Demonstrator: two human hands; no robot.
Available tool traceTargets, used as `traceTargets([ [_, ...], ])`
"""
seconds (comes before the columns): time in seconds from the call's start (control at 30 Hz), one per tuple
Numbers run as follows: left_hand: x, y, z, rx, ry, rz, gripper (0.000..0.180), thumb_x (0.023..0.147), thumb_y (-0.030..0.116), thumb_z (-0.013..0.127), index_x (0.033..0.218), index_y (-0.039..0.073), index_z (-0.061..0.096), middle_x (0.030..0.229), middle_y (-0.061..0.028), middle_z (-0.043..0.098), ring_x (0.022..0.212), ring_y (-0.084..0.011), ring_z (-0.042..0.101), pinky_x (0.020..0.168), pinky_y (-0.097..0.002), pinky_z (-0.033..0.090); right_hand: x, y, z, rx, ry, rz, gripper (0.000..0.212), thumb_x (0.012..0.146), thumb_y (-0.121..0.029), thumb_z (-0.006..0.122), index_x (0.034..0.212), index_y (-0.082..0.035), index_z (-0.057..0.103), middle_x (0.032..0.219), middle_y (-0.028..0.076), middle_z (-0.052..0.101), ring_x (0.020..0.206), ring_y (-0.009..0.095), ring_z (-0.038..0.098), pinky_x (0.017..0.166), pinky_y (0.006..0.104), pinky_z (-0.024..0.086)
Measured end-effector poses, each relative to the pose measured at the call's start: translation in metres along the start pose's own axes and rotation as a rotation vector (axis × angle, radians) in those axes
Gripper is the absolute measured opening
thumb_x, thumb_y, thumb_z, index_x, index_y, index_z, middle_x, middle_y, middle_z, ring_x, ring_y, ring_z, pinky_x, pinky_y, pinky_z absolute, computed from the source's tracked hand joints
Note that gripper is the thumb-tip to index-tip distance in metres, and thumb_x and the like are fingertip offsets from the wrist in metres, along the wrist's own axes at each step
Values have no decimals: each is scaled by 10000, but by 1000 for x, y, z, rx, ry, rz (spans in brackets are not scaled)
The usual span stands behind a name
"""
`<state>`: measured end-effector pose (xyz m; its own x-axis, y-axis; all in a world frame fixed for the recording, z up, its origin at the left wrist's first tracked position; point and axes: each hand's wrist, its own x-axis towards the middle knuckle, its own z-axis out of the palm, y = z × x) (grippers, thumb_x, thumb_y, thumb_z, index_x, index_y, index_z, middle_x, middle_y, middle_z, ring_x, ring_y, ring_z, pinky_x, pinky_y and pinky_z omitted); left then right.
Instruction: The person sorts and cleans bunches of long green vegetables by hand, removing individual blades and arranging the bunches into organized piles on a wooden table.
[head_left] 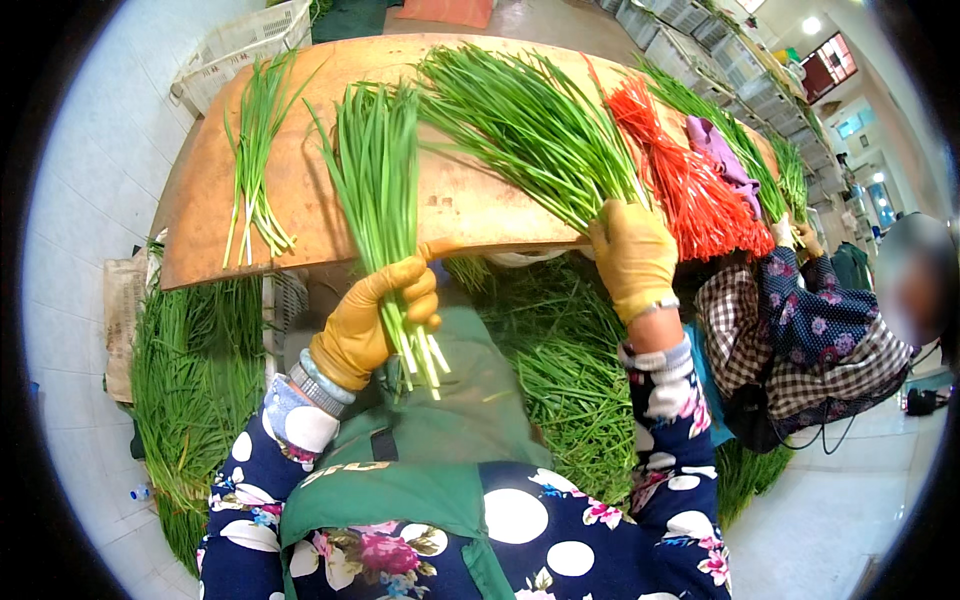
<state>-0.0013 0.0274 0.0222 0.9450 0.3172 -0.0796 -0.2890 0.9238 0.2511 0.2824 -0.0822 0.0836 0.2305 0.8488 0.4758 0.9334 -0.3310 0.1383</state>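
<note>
My left hand (378, 318), in a yellow rubber glove, is closed round a bunch of garlic chives (380, 180). The pale cut ends stick out below the fist, and the leaves point away over the wooden board (300, 170). My right hand (636, 258), gloved alike, closes over the stem ends of a larger heap of chives (530, 130) lying on the board; its fingertips are partly hidden. A small loose bundle of chives (257, 160) lies at the board's left. Beside my right hand is a pile of red plastic ties (685, 185).
A purple cloth (722, 160) lies beyond the ties. At right, a co-worker (820, 320) handles more chives at the board. Heaps of chives (200, 370) stand below the board on both sides. A white plastic crate (245, 50) is at far left; stacked crates (700, 60) line the back right.
</note>
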Motion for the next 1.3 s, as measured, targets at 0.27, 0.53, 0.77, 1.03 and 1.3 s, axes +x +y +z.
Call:
traceTargets([
  [0.27,-13,1,-5,91,170,146,335,980,217,545,1229,-6,533,691,39,398,616,-96,414,670,-298,491,-34,-31,-14,961,-64,314,129,866,-168,688,838,-47,657,756,37,621,660,161,580,618,298,468],
  [0.53,-15,-16,2,346,315,47,290,917,214,644,1130,19,616,952,-47,671,799,-142,661,705,-292,562,-70,-69,-26,1686,-610,706,151,891,-166,655,872,-26,602,749,35,623,657,111,556,609,249,451],
  [0.77,-13,-27,-11,496,324,-15,371,914,187,648,1246,33,588,1216,-122,632,1038,-213,646,766,-275,556,-104,-108,-25,1175,-465,316,155,839,-153,686,859,-14,620,761,150,603,659,273,589,627,351,481],
  [1.03,11,-35,1,496,281,-5,366,912,147,645,1248,15,581,1139,-119,674,992,-174,661,768,-268,546,-105,-108,-28,907,-361,162,132,840,-173,650,829,-51,604,768,164,598,697,374,601,607,414,488],
  [1.3,16,-39,4,304,224,28,327,895,90,639,1195,-31,595,1033,-99,691,936,-193,675,859,-309,541,-108,-94,-26,1372,-584,472,217,923,-234,603,907,-24,653,770,102,642,645,195,592,594,329,465],
])
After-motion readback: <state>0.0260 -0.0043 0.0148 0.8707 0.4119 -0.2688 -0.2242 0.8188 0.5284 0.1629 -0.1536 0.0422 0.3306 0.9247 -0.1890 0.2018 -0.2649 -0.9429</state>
